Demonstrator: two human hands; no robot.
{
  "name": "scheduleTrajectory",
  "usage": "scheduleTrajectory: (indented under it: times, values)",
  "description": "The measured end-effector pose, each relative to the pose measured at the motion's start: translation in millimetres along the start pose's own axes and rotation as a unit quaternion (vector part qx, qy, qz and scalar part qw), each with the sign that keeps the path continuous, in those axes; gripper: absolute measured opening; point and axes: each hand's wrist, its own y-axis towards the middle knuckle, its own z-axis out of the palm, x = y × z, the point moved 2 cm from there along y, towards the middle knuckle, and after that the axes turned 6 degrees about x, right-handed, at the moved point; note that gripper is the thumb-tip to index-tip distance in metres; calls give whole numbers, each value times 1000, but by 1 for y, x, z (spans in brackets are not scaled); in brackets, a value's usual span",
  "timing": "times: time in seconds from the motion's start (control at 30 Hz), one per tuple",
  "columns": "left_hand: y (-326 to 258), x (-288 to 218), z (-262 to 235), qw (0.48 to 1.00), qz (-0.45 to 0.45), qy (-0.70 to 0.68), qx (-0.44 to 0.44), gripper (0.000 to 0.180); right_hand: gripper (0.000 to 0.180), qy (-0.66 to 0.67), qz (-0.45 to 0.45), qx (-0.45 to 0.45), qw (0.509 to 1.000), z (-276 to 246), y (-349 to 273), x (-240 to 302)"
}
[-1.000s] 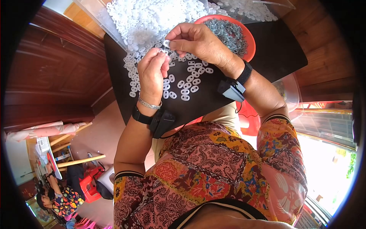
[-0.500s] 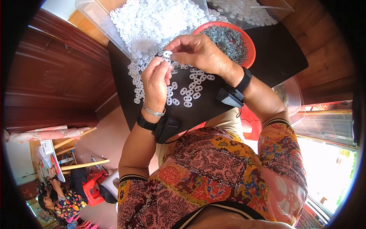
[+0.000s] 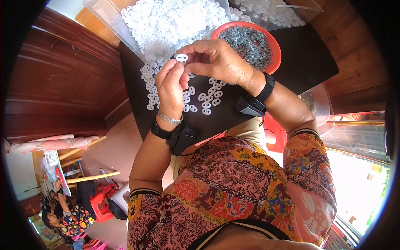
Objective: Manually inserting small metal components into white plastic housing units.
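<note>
Pinched between the thumb and fingers of my left hand [image 3: 171,85] is a white two-hole plastic piece [image 3: 182,57], held up over the dark table [image 3: 298,58]. My right hand [image 3: 218,60] curls around the same piece from the right, index finger at its top and thumb lower down. Part of something white shows just under the piece, at the left fingertips; I cannot make out what it is. Loose white two-hole pieces [image 3: 206,105] lie on the table below both hands. Beside my right hand stands an orange-red bowl [image 3: 276,52] filled with small grey metallic parts [image 3: 246,46].
A clear plastic bin [image 3: 112,29] heaped with white pieces stands at the far left of the table. Another clear container [image 3: 308,5] with white pieces is at the far right. A person [image 3: 75,221] sits off to the lower left, near a red stool [image 3: 100,204].
The white piece has turned slightly and now shows its two holes face-on. My right thumb has shifted a little lower, and its fingers have spread somewhat.
</note>
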Motion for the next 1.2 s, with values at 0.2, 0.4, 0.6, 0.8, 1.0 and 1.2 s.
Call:
scheduleTrajectory:
  times: [0.2, 0.4, 0.6, 0.8, 1.0, 1.2]
  values:
    - [-1, -1, 1, 1000, -2, -2, -3, 18, 33, -76, -33, -20, 996, 0, 1, 4]
    - [-1, -2, 1, 1000, -11, 15, -9, 21, 32, -137, -74, -40, 987, 3, 1, 6]
    - [-2, -4, 1, 1000, -3, 29, 7, 21, 30, -168, -108, -38, 979, 0, -1, 12]
    - [0, -7, 5, 999, -6, 25, 23, 18, 25, -150, -83, -32, 985, -3, -2, 15]
    - [1, -9, -4, 998, 1, 33, 50, 16, 24, -136, -94, -30, 986, -6, -1, 16]
    - [-1, -8, -1, 999, 3, 22, 36, 15, 25, -147, -123, -36, 981, -6, 0, 11]
